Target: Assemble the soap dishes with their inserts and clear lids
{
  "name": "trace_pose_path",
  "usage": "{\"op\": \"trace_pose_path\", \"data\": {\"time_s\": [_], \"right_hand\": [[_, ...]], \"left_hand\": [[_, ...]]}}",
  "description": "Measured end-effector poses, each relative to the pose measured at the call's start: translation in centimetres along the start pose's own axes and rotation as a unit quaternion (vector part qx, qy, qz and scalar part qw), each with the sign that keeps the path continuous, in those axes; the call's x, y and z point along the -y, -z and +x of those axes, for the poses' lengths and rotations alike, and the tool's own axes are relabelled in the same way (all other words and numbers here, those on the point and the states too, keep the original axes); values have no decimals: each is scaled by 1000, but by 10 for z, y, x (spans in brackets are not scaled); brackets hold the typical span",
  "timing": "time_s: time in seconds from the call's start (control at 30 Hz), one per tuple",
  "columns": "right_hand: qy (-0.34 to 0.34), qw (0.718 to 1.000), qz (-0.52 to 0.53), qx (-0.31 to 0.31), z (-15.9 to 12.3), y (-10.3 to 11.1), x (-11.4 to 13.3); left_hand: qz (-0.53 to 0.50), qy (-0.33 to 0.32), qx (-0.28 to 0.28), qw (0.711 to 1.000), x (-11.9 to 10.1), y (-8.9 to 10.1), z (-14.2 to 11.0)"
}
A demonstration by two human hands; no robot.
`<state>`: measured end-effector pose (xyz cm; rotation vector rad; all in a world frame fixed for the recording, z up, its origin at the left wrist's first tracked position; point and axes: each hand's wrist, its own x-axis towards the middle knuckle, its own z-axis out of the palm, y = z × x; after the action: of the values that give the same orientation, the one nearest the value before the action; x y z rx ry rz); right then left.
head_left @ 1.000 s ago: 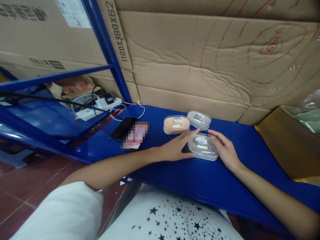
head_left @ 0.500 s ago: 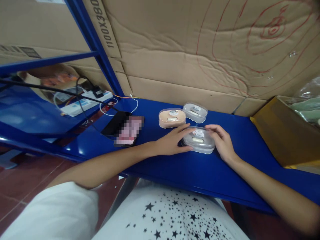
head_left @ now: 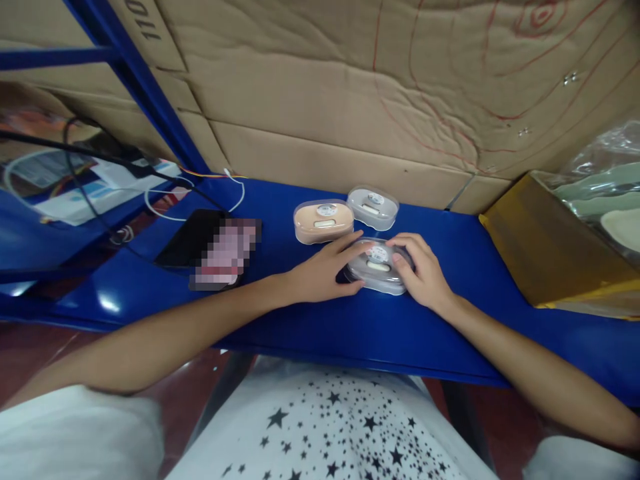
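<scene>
An oval grey box with a clear plastic lid [head_left: 381, 281] sits on the blue shelf in front of me. Its top carries a round white label and a pale oblong piece. My left hand [head_left: 323, 273] grips its left end, thumb at the near side and fingers over the lid. Around the right end curls my right hand [head_left: 424, 276], its thumb on top of the lid. Just behind are two similar oval boxes, a peach one [head_left: 320, 230] and a light grey one [head_left: 373, 212], both under clear covers. The undersides of my fingers are hidden.
Left of my hands lies a phone [head_left: 227, 257] with a blurred screen, beside a black object [head_left: 187, 237]. Cables and a power strip [head_left: 95, 200] are further left. A cardboard box [head_left: 560, 247] with bagged pale items stands at right. Cardboard [head_left: 310, 133] backs the blue shelf [head_left: 300, 327].
My view has shifted, so everything appears further left and slightly higher. My right thumb has moved onto the lid, and both hands stay on the box.
</scene>
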<state>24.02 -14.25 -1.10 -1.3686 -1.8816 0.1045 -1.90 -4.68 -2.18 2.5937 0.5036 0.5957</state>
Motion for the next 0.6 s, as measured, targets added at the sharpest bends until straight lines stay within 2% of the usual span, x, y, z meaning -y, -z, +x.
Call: {"op": "trace_pose_path", "data": {"time_s": [0.1,0.23,0.33,0.43,0.6], "right_hand": [[26,998,-39,33,1,3,-4],[83,983,-75,149,6,17,-13],[89,969,-82,216,8,28,-17],[75,966,-77,233,4,33,-19],[65,973,-68,211,-6,37,-19]], "left_hand": [[-7,-1,-8,1000,-2,2,0],[-27,-1,-37,999,-4,5,2],[-33,-8,-46,998,-5,6,2],[-34,-3,-31,999,-5,6,2],[-41,-12,-17,999,-4,4,0]]}}
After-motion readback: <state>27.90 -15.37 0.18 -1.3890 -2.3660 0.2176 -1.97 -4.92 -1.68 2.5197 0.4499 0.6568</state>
